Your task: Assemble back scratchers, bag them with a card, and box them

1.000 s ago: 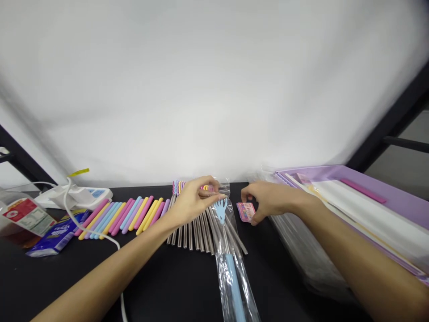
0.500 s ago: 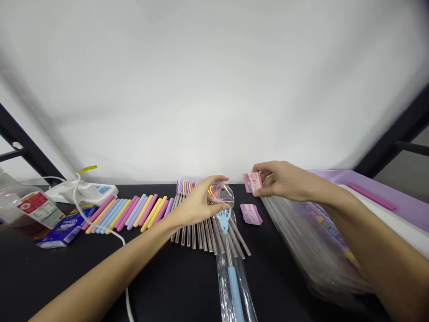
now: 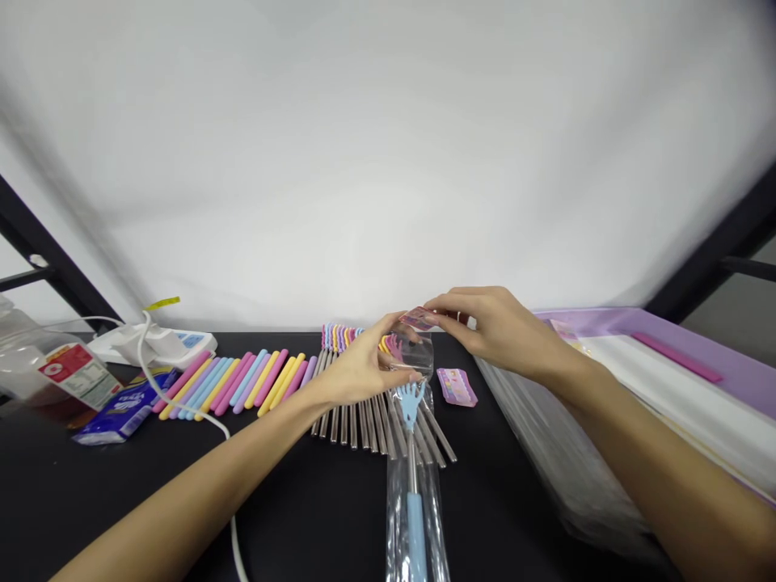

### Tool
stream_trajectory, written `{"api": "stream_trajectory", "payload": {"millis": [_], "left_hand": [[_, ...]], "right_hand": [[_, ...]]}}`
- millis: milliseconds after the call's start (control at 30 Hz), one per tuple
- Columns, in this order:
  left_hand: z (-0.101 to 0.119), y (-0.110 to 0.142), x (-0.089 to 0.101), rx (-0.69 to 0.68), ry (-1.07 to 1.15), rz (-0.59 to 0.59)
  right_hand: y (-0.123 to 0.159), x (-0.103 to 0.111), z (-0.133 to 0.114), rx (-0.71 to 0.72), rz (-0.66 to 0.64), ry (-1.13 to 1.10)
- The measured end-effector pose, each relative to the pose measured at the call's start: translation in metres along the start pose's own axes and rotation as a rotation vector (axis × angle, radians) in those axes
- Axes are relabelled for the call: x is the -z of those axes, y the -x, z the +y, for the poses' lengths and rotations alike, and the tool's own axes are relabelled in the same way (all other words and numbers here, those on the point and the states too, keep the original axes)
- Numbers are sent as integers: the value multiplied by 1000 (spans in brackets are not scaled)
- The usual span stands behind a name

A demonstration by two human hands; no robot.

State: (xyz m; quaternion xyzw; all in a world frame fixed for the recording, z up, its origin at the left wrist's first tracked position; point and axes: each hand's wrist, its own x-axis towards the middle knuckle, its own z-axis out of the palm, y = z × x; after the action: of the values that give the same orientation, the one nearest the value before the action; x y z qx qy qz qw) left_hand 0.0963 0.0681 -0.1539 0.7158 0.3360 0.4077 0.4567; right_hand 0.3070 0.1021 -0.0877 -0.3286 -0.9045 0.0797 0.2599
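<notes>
**Pink card (image 3: 418,318) moved left to the mouth of the clear bag (image 3: 413,352)**

Since the earlier frame, the card has been carried left, and it is now pinched in the fingertips of the right hand (image 3: 494,331) at the top of the bag, just above lower centre. The bag's mouth is gripped by the partly closed left hand (image 3: 357,368). A blue back scratcher (image 3: 411,404) lies in the bag, its handle running to the bottom edge. Just right of it, a second pink card (image 3: 456,386) lies on the desk (image 3: 291,501). Steel rods (image 3: 357,424) are fanned below the left hand, coloured sticks (image 3: 236,384) are lined up further left, and a purple tray (image 3: 660,331) sits at right.
</notes>
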Motion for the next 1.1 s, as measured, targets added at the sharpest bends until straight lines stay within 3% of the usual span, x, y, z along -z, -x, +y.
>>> {"api": "stream_trajectory", "payload": {"millis": [200, 433, 833, 1100], "left_hand": [[1, 1, -1, 1, -12, -10], [5, 3, -4, 5, -18, -24], [9, 3, -5, 55, 56, 3], [9, 3, -5, 88, 0, 38]], "right_hand": [[-3, -8, 5, -12, 55, -55], [-1, -8, 4, -145, -62, -248], [0, -10, 4, -148, -71, -204], [1, -11, 3, -213, -136, -498]]}}
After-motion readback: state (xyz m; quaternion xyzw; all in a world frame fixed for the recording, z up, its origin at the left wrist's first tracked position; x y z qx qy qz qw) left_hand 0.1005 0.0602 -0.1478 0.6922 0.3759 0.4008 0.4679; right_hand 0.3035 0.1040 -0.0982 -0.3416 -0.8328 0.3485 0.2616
